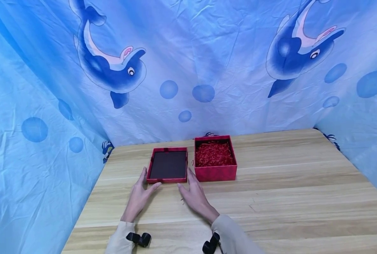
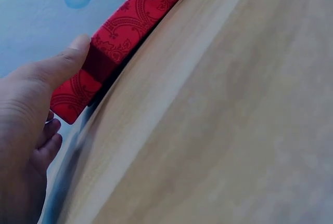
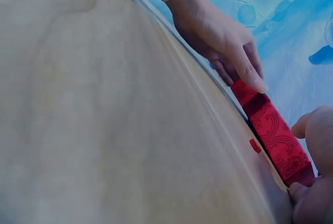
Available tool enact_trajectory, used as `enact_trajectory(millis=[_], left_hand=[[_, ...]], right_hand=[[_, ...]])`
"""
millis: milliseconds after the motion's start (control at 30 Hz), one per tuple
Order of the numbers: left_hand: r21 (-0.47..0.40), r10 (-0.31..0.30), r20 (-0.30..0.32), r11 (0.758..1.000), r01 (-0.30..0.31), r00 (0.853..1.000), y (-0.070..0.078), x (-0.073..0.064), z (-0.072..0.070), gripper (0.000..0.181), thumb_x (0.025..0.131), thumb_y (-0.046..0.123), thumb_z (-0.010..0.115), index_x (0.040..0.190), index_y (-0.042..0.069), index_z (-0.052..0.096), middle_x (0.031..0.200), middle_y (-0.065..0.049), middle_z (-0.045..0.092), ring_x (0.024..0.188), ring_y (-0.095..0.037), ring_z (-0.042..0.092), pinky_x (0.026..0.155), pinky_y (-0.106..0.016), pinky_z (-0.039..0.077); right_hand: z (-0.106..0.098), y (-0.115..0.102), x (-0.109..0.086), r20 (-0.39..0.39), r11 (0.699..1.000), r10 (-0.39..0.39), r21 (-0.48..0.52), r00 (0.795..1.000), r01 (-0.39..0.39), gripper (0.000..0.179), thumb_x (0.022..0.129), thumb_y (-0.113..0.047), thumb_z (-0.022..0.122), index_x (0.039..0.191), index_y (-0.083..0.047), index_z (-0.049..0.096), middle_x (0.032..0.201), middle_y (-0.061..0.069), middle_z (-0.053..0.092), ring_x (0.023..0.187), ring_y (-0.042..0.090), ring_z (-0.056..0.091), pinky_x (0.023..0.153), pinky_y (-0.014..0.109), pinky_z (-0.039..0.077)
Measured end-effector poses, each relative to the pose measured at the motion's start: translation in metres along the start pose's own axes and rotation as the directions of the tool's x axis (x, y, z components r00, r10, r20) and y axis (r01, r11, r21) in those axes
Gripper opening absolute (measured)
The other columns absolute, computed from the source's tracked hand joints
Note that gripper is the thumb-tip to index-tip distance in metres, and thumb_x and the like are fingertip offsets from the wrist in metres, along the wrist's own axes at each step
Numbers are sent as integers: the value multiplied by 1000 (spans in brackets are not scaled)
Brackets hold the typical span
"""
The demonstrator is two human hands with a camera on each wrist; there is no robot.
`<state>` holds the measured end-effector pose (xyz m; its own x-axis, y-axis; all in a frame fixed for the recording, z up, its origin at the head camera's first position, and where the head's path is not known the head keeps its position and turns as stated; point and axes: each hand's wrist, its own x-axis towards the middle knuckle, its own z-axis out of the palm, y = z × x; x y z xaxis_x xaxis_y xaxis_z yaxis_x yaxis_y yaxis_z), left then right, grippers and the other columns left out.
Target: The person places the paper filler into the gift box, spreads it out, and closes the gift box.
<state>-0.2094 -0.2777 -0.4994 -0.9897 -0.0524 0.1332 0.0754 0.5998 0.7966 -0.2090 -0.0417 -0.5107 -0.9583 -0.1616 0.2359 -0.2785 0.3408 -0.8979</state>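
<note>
In the head view a shallow red box lid [image 1: 151,165] with a dark inside lies open side up on the wooden table, its front patterned in dark red. My left hand [image 1: 138,199] holds its near left corner, thumb at the front face and fingers along the left side. My right hand [image 1: 195,197] holds the near right corner, thumb by the front edge and index finger by the right side. In the left wrist view the left thumb [image 2: 75,52] overlaps the patterned lid [image 2: 132,18]. Other fingertips are partly hidden behind the lid.
Just right of the lid stands a deeper red box [image 1: 215,173] filled with red shredded paper [image 1: 214,153]. Small red shreds lie on the table [image 1: 290,190]. A blue dolphin-print curtain [image 1: 207,63] hangs behind and at both sides.
</note>
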Motion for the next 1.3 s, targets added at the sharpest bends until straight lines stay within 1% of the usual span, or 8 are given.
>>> enact_trajectory(millis=[133, 233, 467, 700, 833, 1000, 1167, 1300], left_hand=[[29, 5, -2, 1000, -5, 1000, -1, 2, 0, 106, 91, 46, 79, 164, 1, 18, 164, -24, 28, 150, -39, 29, 120, -53, 28], [49, 3, 0, 999, -3, 1000, -2, 4, -1, 106, 91, 46, 79, 164, 1, 18, 164, -25, 27, 150, -41, 29, 119, -54, 29], [86, 23, -16, 996, -22, 1000, -5, 9, 0, 102, 91, 45, 80, 164, 1, 22, 158, -30, 34, 145, -42, 37, 115, -56, 35], [59, 26, -17, 998, -25, 1000, -4, 10, 2, 94, 92, 38, 80, 163, 3, 29, 154, -29, 42, 142, -42, 42, 113, -57, 37], [40, 36, -29, 999, -35, 999, -4, 10, 2, 90, 92, 35, 81, 162, 7, 33, 153, -26, 46, 141, -40, 44, 112, -57, 39], [18, 36, -29, 999, -35, 999, -6, 9, 2, 90, 91, 39, 80, 163, 9, 34, 153, -22, 48, 140, -36, 47, 111, -54, 41], [5, 38, -43, 999, -38, 998, -8, 9, 2, 92, 90, 44, 80, 162, 6, 35, 150, -23, 52, 136, -35, 53, 108, -52, 45], [-2, 45, -55, 999, -45, 998, -7, 8, 2, 91, 90, 39, 81, 161, 4, 35, 152, -22, 50, 135, -36, 54, 108, -51, 45]], right_hand=[[4, 1, 6, -4, 1000, -3, 0, 1000, 3, 79, 100, -20, 67, 159, 9, 24, 164, 26, 27, 150, 38, 29, 120, 50, 28], [6, 0, 10, -2, 1000, 10, 6, 1000, -10, 82, 100, -19, 68, 161, 8, 21, 165, 26, 25, 151, 37, 27, 120, 49, 28], [8, -2, 17, 8, 999, 47, 4, 999, -47, 89, 98, -21, 71, 163, 5, 15, 168, 23, 18, 154, 34, 21, 121, 49, 25], [9, -1, 19, 6, 1000, 18, -14, 1000, -18, 85, 99, -18, 72, 158, 14, 20, 164, 31, 21, 151, 39, 25, 120, 49, 28], [10, 0, 20, -16, 1000, 10, -24, 1000, -10, 83, 98, -17, 73, 157, 14, 23, 162, 31, 26, 150, 39, 29, 119, 48, 30], [14, 2, 19, -51, 999, 7, -43, 999, -9, 83, 97, -20, 76, 157, 13, 28, 160, 29, 32, 147, 38, 35, 116, 48, 35], [14, 2, 18, -74, 999, 1, -38, 997, -4, 83, 97, -22, 77, 157, 11, 29, 160, 28, 34, 147, 36, 36, 116, 47, 36], [12, -3, 18, -71, 999, 0, -40, 998, -3, 83, 98, -22, 75, 159, 8, 27, 162, 27, 31, 148, 35, 34, 116, 46, 35]])
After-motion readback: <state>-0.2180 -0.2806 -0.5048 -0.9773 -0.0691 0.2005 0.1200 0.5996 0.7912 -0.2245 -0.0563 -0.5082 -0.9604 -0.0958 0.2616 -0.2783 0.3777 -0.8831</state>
